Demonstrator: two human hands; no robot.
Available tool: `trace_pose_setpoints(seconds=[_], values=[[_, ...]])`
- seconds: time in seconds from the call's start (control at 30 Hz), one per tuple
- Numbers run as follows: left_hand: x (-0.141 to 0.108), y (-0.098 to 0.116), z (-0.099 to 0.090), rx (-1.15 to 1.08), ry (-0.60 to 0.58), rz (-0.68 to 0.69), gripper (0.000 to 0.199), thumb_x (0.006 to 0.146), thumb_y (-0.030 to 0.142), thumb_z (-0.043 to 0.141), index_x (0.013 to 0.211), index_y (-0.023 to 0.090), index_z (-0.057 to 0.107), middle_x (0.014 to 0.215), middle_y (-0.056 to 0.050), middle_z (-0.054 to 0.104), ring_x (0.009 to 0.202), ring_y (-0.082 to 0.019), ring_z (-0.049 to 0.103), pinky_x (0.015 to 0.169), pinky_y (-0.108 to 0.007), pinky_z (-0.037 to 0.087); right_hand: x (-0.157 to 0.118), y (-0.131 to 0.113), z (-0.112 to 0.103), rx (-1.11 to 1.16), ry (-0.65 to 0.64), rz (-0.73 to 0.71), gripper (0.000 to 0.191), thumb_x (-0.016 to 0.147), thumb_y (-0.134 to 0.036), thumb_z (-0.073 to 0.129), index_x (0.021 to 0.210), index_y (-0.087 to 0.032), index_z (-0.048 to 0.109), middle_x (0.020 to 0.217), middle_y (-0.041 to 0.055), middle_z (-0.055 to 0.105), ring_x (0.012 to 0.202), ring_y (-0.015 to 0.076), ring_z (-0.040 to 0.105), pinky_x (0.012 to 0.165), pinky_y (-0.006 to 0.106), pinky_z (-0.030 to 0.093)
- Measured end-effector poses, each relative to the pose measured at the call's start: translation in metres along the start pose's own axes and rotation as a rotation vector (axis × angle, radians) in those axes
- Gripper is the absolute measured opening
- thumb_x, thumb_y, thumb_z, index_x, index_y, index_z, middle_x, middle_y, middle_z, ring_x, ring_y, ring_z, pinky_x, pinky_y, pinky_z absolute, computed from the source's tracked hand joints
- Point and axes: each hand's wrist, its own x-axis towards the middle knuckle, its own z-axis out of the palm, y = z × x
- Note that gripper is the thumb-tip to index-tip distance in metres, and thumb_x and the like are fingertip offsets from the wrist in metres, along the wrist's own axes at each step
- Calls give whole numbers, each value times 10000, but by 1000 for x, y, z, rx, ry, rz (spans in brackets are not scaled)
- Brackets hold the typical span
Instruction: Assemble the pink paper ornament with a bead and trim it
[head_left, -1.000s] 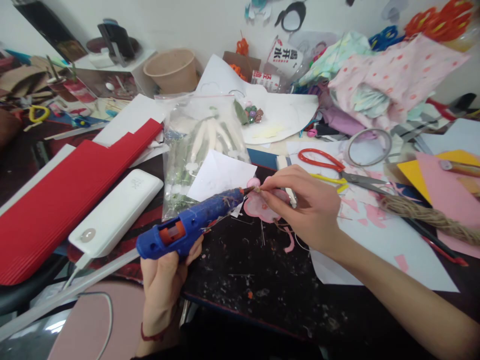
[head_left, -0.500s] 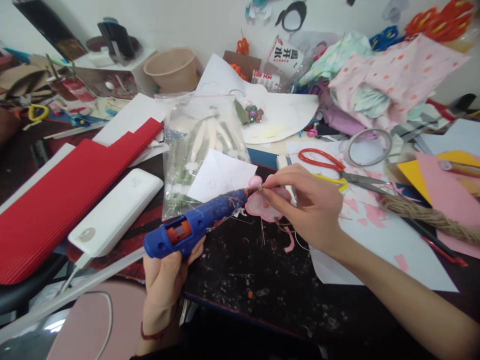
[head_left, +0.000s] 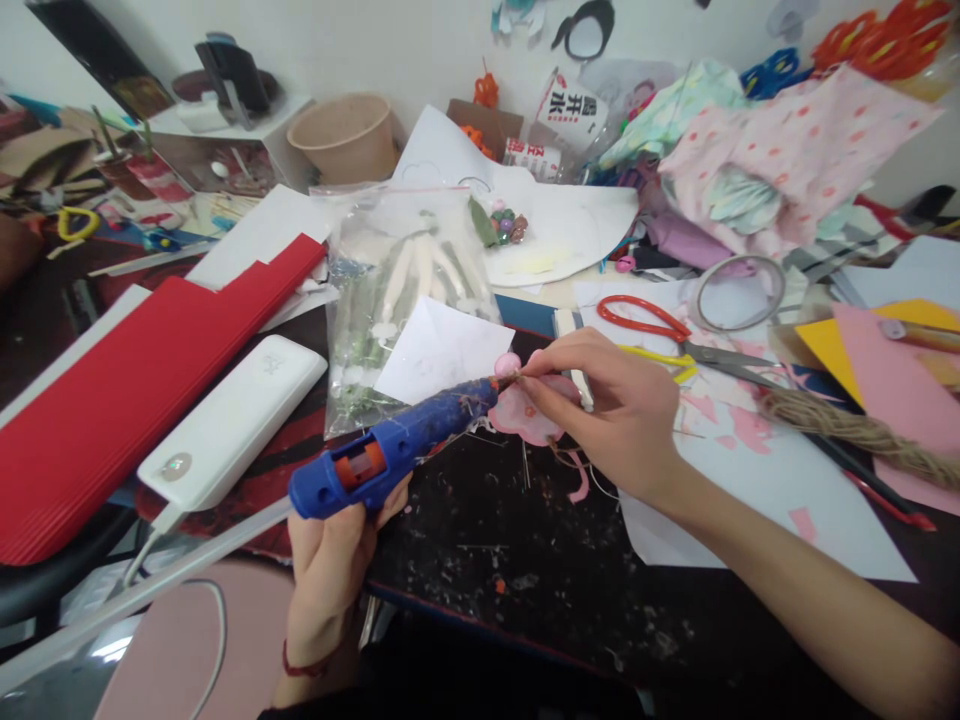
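My left hand [head_left: 334, 560] is wrapped round the handle of a blue hot glue gun [head_left: 405, 440], with a long glue stick [head_left: 150, 590] sticking out of its back. The gun's nozzle meets the fingertips of my right hand [head_left: 615, 410]. Thumb and forefinger there are pinched on something small, mostly hidden; it may be a twine end. Right by the nozzle is a round pink bead [head_left: 507, 365]. Beneath the pinch hangs or lies a pink flower-shaped piece [head_left: 529, 412]; I cannot tell which.
Orange-handled scissors [head_left: 697, 350], a tape roll [head_left: 739, 293] and a twine bundle [head_left: 847, 430] lie to the right. A white power bank [head_left: 232, 425] and red corrugated card [head_left: 142, 390] are at left. Behind the gun sit a white paper piece [head_left: 446, 350] and a clear plastic bag [head_left: 360, 260].
Almost nothing differs. The nozzle and my right fingertips stay together, with only a very slight shift of the hands.
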Motion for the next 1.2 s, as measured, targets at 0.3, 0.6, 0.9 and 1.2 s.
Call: trace_pose_setpoints(seconds=[0.3, 0.6, 0.9, 1.2], values=[[2, 2, -3, -28, -79, 19, 285, 818, 435, 796, 932, 174, 799, 585, -50, 610, 473, -129, 528, 406, -206, 423, 0, 1, 1, 26, 14, 18, 114, 888, -140, 747, 932, -245, 744, 860, -2, 756, 809, 159, 676, 709, 348, 529], [0, -1, -3, -16, -42, 29, 265, 805, 396, 794, 945, 171, 794, 710, -76, 692, 470, -118, 530, 414, -222, 425, -1, 1, 0, 75, -5, 49, 93, 888, -166, 756, 933, -247, 750, 867, 2, 758, 805, 157, 681, 709, 341, 546], [2, -2, -6, -3, -7, 12, 366, 759, 461, 832, 975, 169, 791, 709, -95, 706, 448, -131, 544, 374, -215, 393, -1, -2, 1, 195, -29, 176, 89, 867, -159, 778, 914, -234, 769, 864, -6, 755, 770, 124, 678, 665, 288, 545], [-1, -1, -2, -19, -13, 58, 265, 813, 395, 792, 939, 162, 788, 799, -90, 719, 474, -109, 532, 415, -231, 428, 4, -9, 1, 318, -29, 352, 45, 843, -175, 797, 844, -219, 788, 764, -11, 760, 621, 105, 650, 536, 245, 541]])
